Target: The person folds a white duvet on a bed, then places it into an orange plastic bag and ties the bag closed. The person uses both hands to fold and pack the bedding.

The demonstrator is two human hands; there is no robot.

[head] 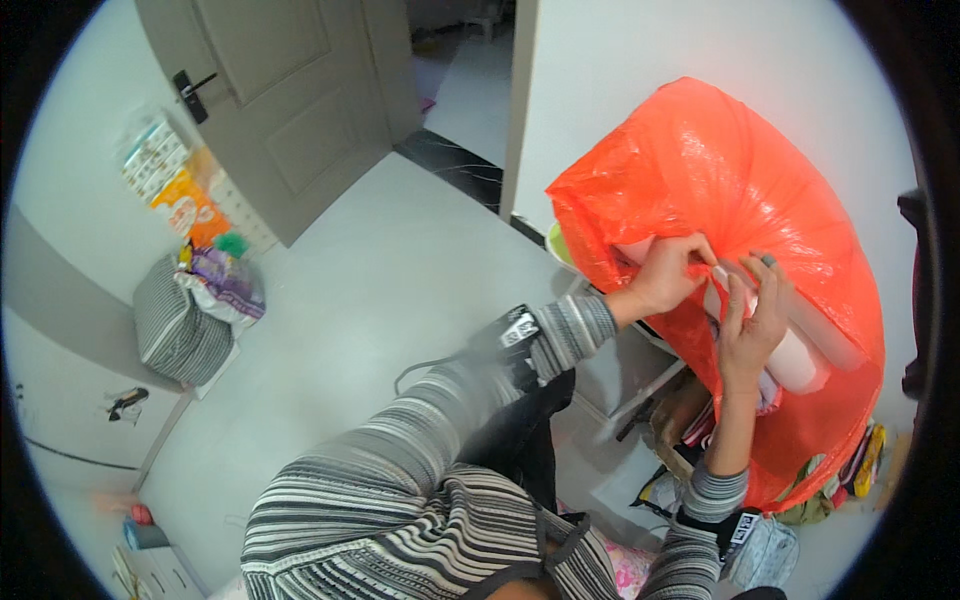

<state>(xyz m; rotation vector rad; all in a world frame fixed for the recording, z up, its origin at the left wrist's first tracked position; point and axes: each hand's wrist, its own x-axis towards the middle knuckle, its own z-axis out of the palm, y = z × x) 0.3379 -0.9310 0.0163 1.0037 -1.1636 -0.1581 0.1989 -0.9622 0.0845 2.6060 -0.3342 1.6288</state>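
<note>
A large translucent orange-red plastic bag (750,172) bulges against the wall at the right. My left hand (667,274) pinches gathered plastic of the bag between thumb and fingertips. Just to its right, my right hand (754,322) holds a fold of the same plastic, its fingertips near those of the left; a ring shows on one finger. Beneath and beside the right hand lies a pale pink, rounded, roll-like item (795,360), partly inside the bag. Other contents are blurred by the plastic or hidden.
An open grey door (292,112) with a black handle stands at upper left. Striped fabric storage bags (180,322) and packaged goods lie along the left wall. Below the orange bag are a white-edged stand (645,390), clothes and a light blue bag (765,555).
</note>
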